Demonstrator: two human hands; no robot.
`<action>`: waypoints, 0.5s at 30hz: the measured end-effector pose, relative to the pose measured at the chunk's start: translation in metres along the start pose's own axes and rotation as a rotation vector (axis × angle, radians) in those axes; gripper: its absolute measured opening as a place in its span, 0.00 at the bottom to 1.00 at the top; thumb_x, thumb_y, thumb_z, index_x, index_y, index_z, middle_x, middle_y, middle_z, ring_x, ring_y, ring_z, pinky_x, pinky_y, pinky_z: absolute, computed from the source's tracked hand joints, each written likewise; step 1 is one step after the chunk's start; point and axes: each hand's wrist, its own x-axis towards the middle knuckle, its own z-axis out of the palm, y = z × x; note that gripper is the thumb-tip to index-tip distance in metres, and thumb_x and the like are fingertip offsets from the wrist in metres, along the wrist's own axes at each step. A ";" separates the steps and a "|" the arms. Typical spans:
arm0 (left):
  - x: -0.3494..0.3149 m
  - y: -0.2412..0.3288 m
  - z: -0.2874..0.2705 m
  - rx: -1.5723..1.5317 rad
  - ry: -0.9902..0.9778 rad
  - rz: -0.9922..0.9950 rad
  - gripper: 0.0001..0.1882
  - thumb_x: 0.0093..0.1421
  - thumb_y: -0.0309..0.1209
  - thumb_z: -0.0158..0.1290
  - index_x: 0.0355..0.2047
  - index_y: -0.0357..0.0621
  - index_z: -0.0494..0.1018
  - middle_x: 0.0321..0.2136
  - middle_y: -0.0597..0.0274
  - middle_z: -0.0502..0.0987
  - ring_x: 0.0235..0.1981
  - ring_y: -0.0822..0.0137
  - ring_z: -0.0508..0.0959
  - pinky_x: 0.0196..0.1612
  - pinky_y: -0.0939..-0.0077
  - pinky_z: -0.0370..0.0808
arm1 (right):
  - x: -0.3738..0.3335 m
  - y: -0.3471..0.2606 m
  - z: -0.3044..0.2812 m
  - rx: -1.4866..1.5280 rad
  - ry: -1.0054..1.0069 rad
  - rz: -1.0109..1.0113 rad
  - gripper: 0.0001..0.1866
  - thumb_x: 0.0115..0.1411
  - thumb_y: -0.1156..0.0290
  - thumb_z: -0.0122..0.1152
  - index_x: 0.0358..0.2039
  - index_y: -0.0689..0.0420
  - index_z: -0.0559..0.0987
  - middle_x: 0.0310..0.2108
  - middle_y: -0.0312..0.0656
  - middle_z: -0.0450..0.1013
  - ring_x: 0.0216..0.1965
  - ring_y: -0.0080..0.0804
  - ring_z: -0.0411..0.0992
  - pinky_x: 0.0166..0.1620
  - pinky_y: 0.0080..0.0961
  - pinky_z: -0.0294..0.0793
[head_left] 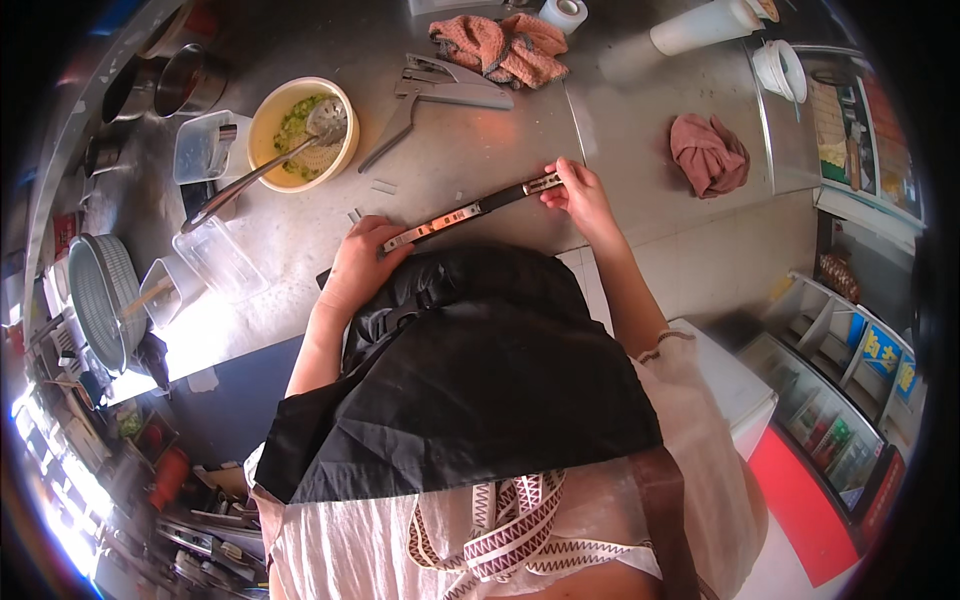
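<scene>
At mid-frame, your left hand (362, 256) and right hand (581, 200) pinch the strip (456, 217) by its ends, its long axis rising rightward.

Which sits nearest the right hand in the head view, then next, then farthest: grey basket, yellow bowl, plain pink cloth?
1. Plain pink cloth: right of the right hand.
2. Yellow bowl: upper left.
3. Grey basket: far left.

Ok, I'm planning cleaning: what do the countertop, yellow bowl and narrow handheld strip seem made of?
Countertop: likely stainless steel, satin; grey with blurred reflections.
Yellow bowl: probably plastic, smooth; thick, even rim.
Narrow strip: perhaps metal, glossy toward its left end; the dark section is unclear.
</scene>
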 end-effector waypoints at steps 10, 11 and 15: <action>-0.012 -0.028 -0.008 0.305 0.228 -0.555 0.15 0.50 0.42 0.56 0.21 0.43 0.72 0.25 0.55 0.74 0.29 0.54 0.74 0.29 0.64 0.71 | -0.012 -0.021 0.005 -1.094 0.367 -0.733 0.07 0.52 0.69 0.59 0.28 0.57 0.73 0.27 0.41 0.69 0.28 0.40 0.69 0.34 0.32 0.70; -0.012 -0.030 -0.009 0.365 0.232 -0.568 0.15 0.50 0.43 0.57 0.21 0.43 0.72 0.25 0.55 0.74 0.29 0.54 0.74 0.30 0.63 0.71 | -0.012 -0.025 0.011 -1.140 0.399 -0.844 0.07 0.51 0.69 0.60 0.27 0.57 0.73 0.27 0.41 0.69 0.30 0.42 0.69 0.36 0.34 0.69; -0.009 -0.054 0.001 0.438 0.248 -0.509 0.16 0.47 0.45 0.58 0.23 0.45 0.70 0.25 0.55 0.75 0.30 0.52 0.74 0.32 0.59 0.71 | -0.004 -0.038 0.059 -0.987 0.122 -0.831 0.09 0.49 0.68 0.62 0.28 0.55 0.73 0.30 0.43 0.69 0.33 0.44 0.69 0.37 0.36 0.69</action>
